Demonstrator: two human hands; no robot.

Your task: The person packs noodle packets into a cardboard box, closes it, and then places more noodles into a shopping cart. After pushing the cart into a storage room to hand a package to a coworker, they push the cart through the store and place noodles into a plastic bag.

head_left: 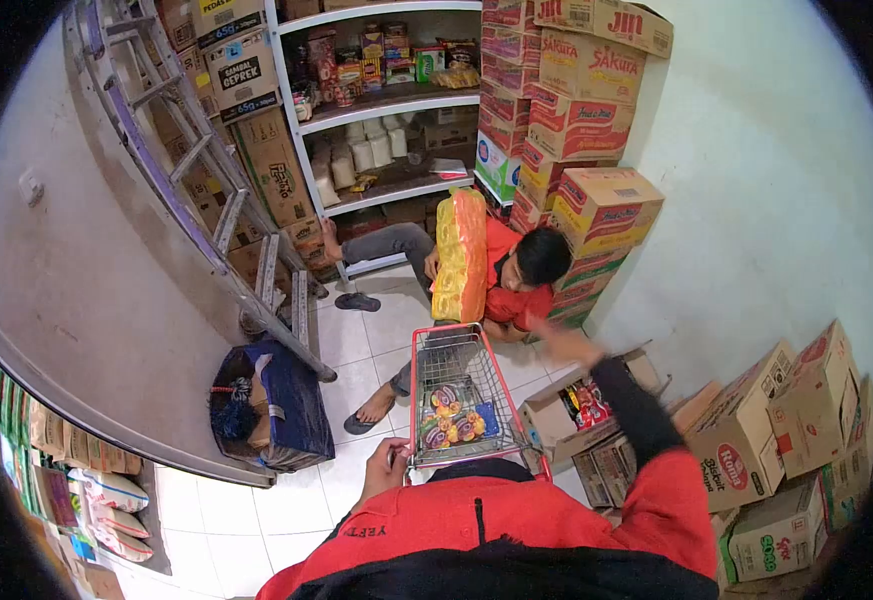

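A small wire shopping cart (504, 392) with red rim bars stands right in front of me, colourful printed packs (456, 415) lying in its basket. My left hand (386, 465) is at the cart's near left corner, its fingers curled; what they hold, if anything, is hidden. Stretched forward past the cart's right side, my right hand (568, 348) is smeared by motion, close to the co-worker's red sleeve. The co-worker (516, 270) sits on the floor beyond the cart, with a large yellow-orange wrapped bundle (459, 255) upright against them and a hand on its left side.
Stocked shelves (386, 100) stand behind the co-worker, beside tall stacks of cartons (581, 120). A metal ladder (191, 160) leans at left above a dark blue bin (296, 405). An open carton (556, 410) and more boxes (736, 450) crowd the right. A loose sandal (357, 302) lies on the tiles.
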